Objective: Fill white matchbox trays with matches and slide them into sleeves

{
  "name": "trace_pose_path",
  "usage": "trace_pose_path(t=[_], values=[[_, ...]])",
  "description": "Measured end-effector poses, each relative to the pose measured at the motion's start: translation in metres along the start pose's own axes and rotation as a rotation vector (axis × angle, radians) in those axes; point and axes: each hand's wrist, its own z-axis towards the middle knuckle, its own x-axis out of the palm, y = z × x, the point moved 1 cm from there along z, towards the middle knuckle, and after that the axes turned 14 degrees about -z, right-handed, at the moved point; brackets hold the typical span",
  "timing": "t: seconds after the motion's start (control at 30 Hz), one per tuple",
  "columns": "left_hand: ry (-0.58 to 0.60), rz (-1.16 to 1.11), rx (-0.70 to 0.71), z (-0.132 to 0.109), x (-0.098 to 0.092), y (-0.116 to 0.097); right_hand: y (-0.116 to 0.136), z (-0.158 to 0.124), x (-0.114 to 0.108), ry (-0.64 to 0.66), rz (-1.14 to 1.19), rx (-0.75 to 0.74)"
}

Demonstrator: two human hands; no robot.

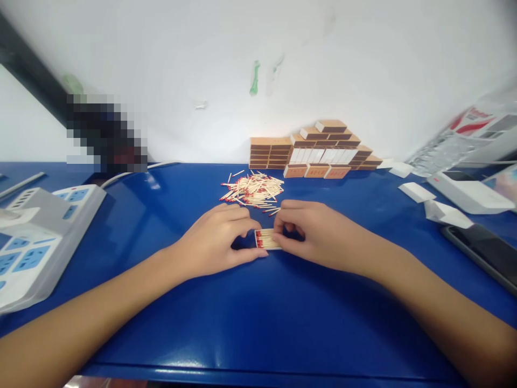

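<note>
A small white matchbox tray (262,248) lies on the blue table, filled with red-tipped matches (264,238). My left hand (220,237) holds the tray's left end, thumb along the near side and fingers at the far side. Over the right end, my right hand (309,229) has its fingers curled in a pinch, the tips touching the matches. Whatever may be between those tips is hidden, as is the tray's right end. Just beyond the hands lies a loose heap of matches (254,188) with red heads.
Against the white wall stand stacked matchboxes (319,143), some white-sided. On the left sits a large power strip (60,231) with a cable. To the right are folded white paper pieces (446,213), a white box (470,194), a dark phone (484,250) and a clear plastic package (456,134).
</note>
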Motion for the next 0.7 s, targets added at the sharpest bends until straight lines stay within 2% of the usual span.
trace_pose_path(t=[0.3, 0.53, 0.7], values=[[0.024, -0.024, -0.034, 0.0009, 0.0014, 0.0019, 0.0002, -0.0013, 0.0015, 0.015, -0.011, -0.025], [0.025, -0.018, -0.035, 0.0006, 0.0026, 0.0016, 0.0014, -0.0015, 0.0019, 0.076, -0.100, -0.011], [0.011, -0.013, -0.017, 0.0007, 0.0027, 0.0025, 0.0022, -0.0015, 0.0003, 0.029, -0.070, -0.028]])
